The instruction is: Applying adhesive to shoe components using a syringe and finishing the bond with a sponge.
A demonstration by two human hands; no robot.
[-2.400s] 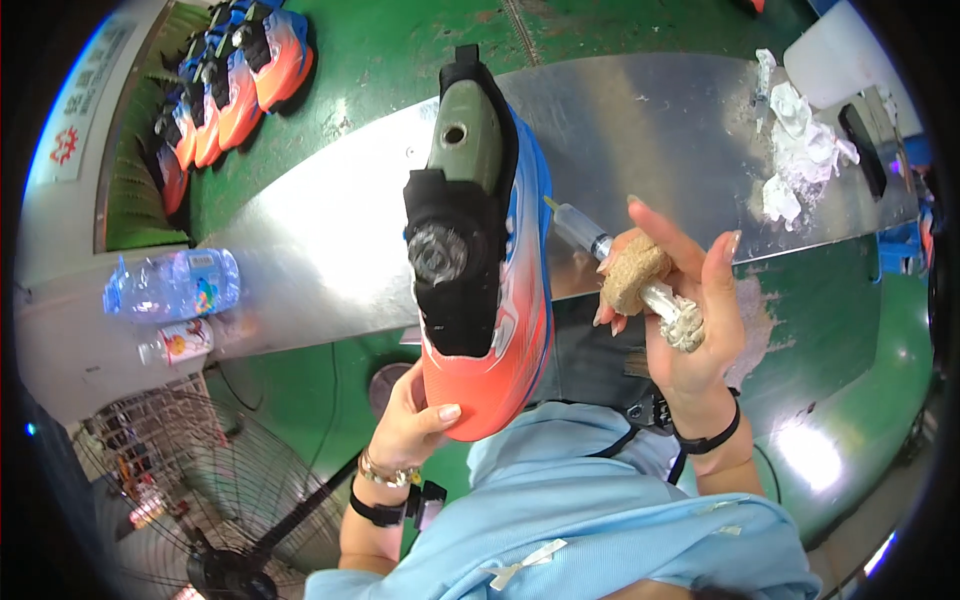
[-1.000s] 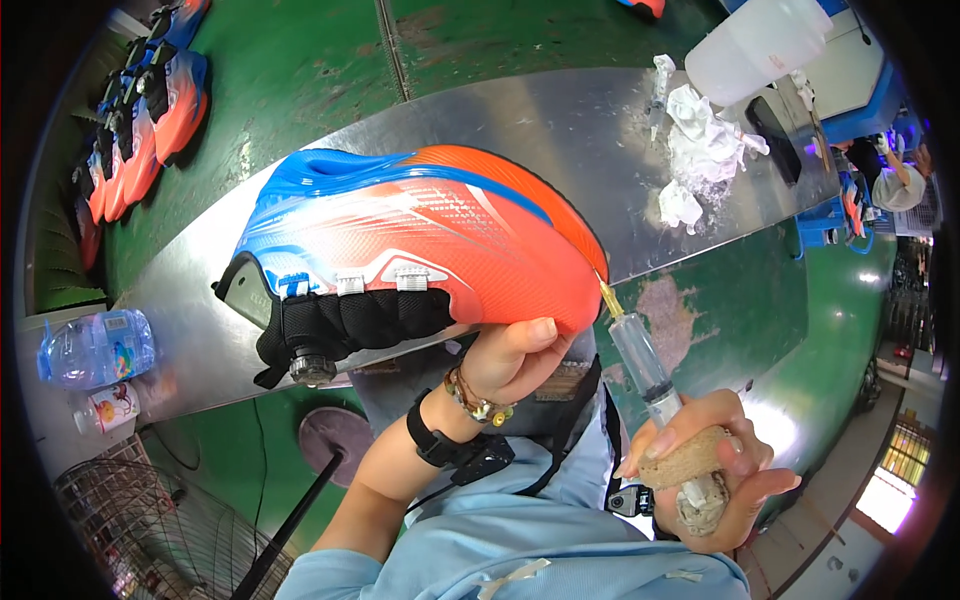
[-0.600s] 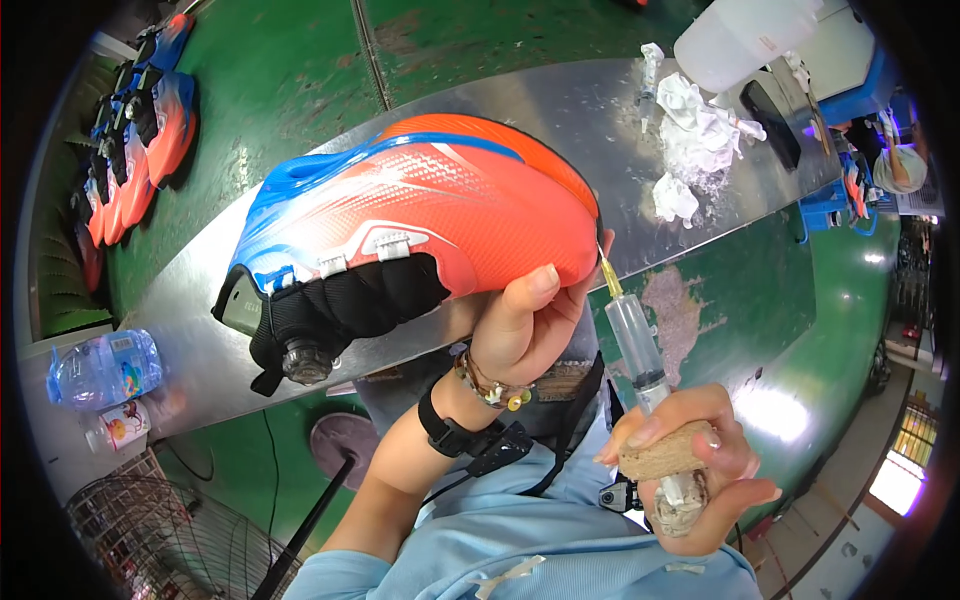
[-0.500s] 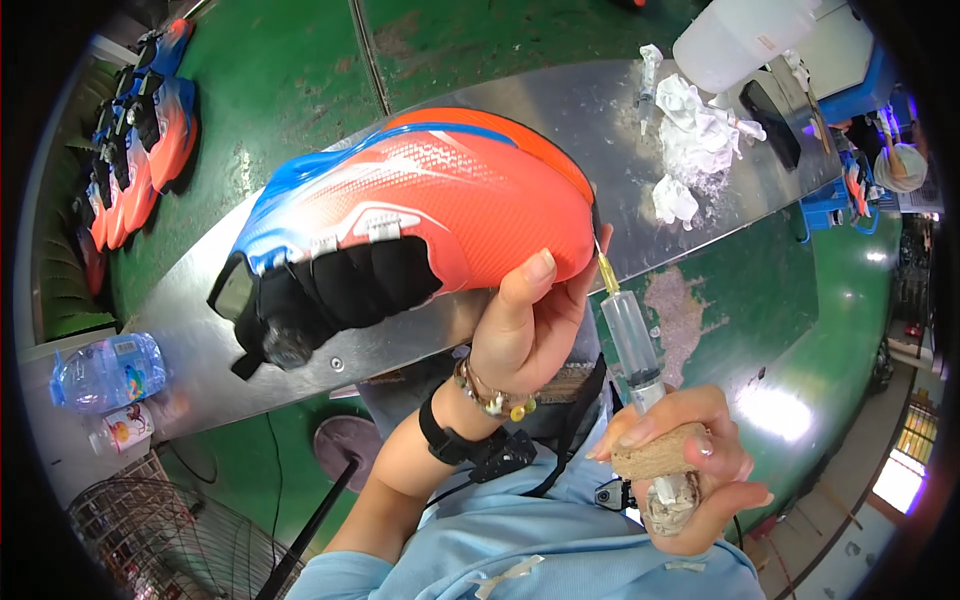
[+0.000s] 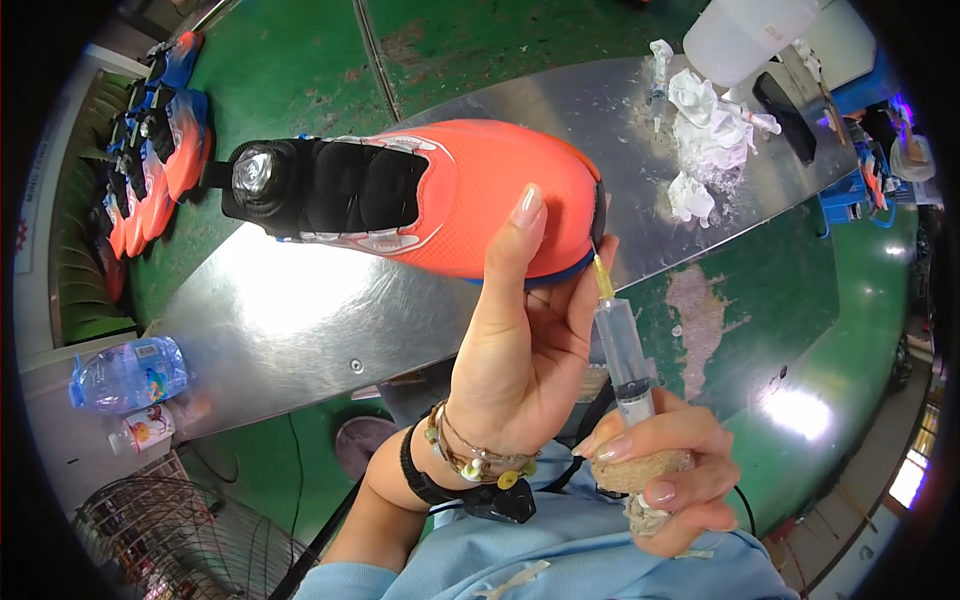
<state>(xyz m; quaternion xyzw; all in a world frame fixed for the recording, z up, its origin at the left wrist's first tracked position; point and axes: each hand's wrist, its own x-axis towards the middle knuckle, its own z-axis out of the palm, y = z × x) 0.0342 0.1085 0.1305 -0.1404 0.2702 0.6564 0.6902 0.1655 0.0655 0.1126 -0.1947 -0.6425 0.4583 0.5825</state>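
My left hand (image 5: 520, 330) grips an orange running shoe (image 5: 470, 190) by its toe, thumb on the upper and fingers underneath. The shoe lies level above the metal table, its black padded opening upward and its heel toward the left. My right hand (image 5: 665, 465) is closed around a syringe (image 5: 622, 345) with a clear barrel, a dark plunger seal and a yellow needle hub. A tan, cork-like piece wraps the plunger end between the fingers. The needle tip meets the shoe's toe edge; whether it enters there I cannot tell.
On the metal table (image 5: 300, 340) lie crumpled white tissues (image 5: 715, 130), another syringe (image 5: 659, 85), a dark phone (image 5: 785, 118) and a white container (image 5: 745, 40). Plastic bottles (image 5: 130, 375) stand at the left, above a wire basket (image 5: 190, 530). More shoes (image 5: 150, 150) sit at the far left.
My left hand has rolled the shoe so its opening faces up instead of toward me. The syringe stays at the toe edge, its plunger end shifted slightly left.
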